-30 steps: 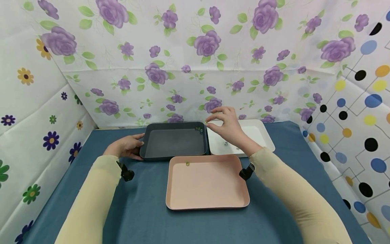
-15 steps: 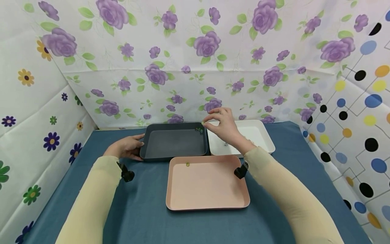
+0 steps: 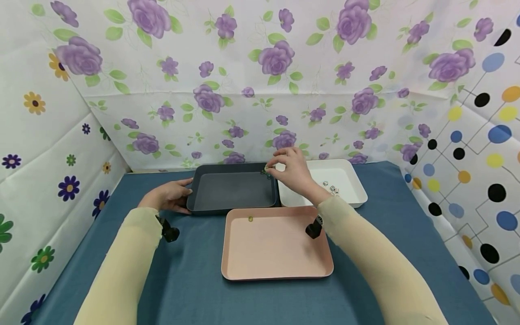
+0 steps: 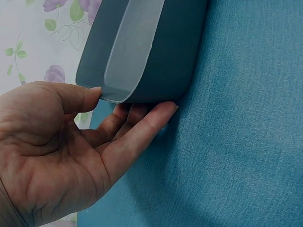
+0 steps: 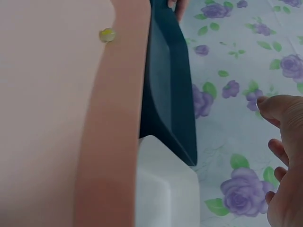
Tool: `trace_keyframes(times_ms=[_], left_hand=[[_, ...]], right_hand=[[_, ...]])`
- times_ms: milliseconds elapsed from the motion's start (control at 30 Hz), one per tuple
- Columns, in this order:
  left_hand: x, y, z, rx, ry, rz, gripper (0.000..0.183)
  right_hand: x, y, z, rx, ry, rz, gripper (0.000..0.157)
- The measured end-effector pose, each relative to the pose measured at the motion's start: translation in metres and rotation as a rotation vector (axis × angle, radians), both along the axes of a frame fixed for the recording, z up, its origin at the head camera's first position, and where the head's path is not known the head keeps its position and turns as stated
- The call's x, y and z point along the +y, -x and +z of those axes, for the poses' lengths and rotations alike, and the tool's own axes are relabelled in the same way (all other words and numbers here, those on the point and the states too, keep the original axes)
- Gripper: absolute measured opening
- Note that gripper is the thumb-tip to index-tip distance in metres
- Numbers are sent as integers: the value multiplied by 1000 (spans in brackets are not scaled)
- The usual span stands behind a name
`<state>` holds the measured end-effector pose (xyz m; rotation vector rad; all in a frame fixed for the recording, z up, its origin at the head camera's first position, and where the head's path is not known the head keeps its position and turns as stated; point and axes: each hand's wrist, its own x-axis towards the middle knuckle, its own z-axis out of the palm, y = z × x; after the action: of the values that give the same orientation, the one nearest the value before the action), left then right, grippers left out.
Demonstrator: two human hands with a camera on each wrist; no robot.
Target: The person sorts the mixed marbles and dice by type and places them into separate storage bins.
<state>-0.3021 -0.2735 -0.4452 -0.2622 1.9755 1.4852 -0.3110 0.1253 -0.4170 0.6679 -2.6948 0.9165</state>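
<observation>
My left hand (image 3: 172, 196) holds the left end of the dark grey tray (image 3: 231, 210); in the left wrist view the thumb is at its rim and the fingers lie against the outer wall. Over the tray's far right corner, my right hand (image 3: 295, 170) pinches a small, pale greenish marble (image 3: 266, 169) between thumb and forefinger, mostly hidden by the fingertips. Just below those fingertips several small green marbles (image 3: 268, 176) lie in that corner. A yellow-green glass marble (image 5: 107, 35) lies near the far edge of the pink tray (image 3: 278, 253).
The white tray (image 3: 352, 183) stands right of the dark one, with several small dice (image 3: 334, 189) in it, partly behind my right forearm. The pink tray sits in front of both. A flowered cloth (image 3: 243, 67) hangs close behind the trays.
My right hand has moved left and down from above the gap between the back trays to the dark tray's corner, still pinching the marble. The left hand stays put.
</observation>
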Motion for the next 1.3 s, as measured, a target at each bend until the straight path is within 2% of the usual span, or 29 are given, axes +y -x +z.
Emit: trace_keyframes(times_ms=[267, 867, 1300], left_hand=[[1, -2, 2, 1, 5, 4, 64], [0, -2, 2, 9, 2, -14, 65], [0, -3, 3, 6, -5, -20, 65]], right_hand=[[-3, 1, -15, 52, -102, 23, 10], [-4, -1, -27, 3, -165, 8, 11], [-7, -6, -33, -22, -308, 36, 10]])
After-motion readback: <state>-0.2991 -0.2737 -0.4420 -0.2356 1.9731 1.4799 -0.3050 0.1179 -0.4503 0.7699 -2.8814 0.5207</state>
